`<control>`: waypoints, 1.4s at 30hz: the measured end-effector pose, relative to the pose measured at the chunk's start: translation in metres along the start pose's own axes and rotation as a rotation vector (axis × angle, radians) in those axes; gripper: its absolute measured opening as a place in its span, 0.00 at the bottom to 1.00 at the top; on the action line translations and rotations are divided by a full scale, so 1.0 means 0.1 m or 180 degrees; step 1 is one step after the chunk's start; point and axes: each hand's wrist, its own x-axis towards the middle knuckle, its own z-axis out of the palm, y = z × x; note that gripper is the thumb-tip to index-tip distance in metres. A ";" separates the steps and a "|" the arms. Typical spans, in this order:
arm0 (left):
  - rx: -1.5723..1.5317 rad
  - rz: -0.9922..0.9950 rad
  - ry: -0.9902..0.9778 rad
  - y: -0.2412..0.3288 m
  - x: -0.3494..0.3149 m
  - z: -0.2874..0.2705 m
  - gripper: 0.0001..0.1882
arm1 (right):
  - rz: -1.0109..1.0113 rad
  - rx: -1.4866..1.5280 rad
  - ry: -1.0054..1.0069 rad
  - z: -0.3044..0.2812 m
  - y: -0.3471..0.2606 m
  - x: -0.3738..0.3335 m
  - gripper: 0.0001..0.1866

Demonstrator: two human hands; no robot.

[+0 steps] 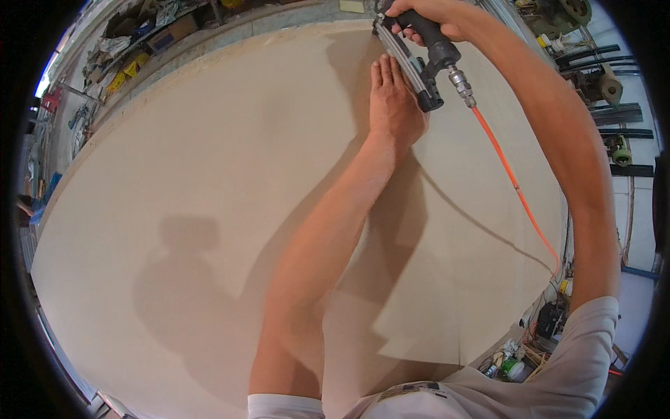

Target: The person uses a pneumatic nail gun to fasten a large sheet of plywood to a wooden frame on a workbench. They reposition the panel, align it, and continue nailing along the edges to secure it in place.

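Note:
A large pale board [209, 140] fills most of the head view. Near its far edge, my right hand [436, 17] is wrapped round the black handle of a pneumatic nail gun [412, 59]. The gun's nose points at the board's far edge, partly behind my fingers, so I cannot tell whether it touches. From a metal coupling at the handle's end runs an orange air hose [513, 174] toward the board's right edge. My left hand [396, 101] lies flat on the board with fingers stretched forward, right beside the gun's magazine.
Beyond the far left edge, shelving holds cluttered items and yellow pieces [129, 70]. Machine parts and dark bars [618, 115] line the right side. A black case [551, 320], cords and a green-and-white container [513, 369] sit at the lower right.

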 end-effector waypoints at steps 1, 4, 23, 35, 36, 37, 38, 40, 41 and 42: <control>-0.0065 0.0012 -0.0041 -0.02 -0.01 0.02 0.37 | 0.0071 0.0008 0.0036 0.00 0.00 0.02 0.11; -0.0093 0.0061 0.0044 -0.06 -0.01 0.03 0.38 | 0.0192 -0.0146 -0.0064 -0.04 -0.04 0.01 0.12; 0.0230 -0.0058 -0.0974 0.06 0.05 -0.12 0.39 | 0.0350 -0.0377 0.0092 -0.09 -0.08 0.00 0.12; -0.0217 -0.0058 -0.0863 -0.43 0.07 -0.13 0.43 | -0.0594 -0.0021 0.0881 0.22 0.63 -2.26 0.19; -0.0154 0.0031 -0.0789 -0.46 0.00 -0.07 0.44 | -0.0398 -0.0083 0.0953 0.34 0.87 -2.47 0.19; -0.0059 0.0119 -0.0626 -0.51 0.03 -0.04 0.45 | -0.0204 0.0010 0.0954 0.47 1.07 -2.68 0.18; -0.0041 0.0269 -0.0608 -0.50 0.08 -0.06 0.45 | 0.0186 0.0316 0.1123 0.68 1.24 -2.86 0.16; 0.0047 0.0469 -0.0612 -0.60 0.01 -0.16 0.44 | 0.0662 0.0325 0.1099 0.99 1.53 -3.06 0.20; 0.0129 0.0527 -0.0455 -0.69 0.01 -0.11 0.43 | 0.0711 0.0429 0.1104 1.13 1.66 -3.09 0.19; 0.0100 0.0554 -0.0472 -0.73 -0.01 -0.05 0.43 | 0.0756 0.0527 0.1104 1.24 1.76 -3.11 0.19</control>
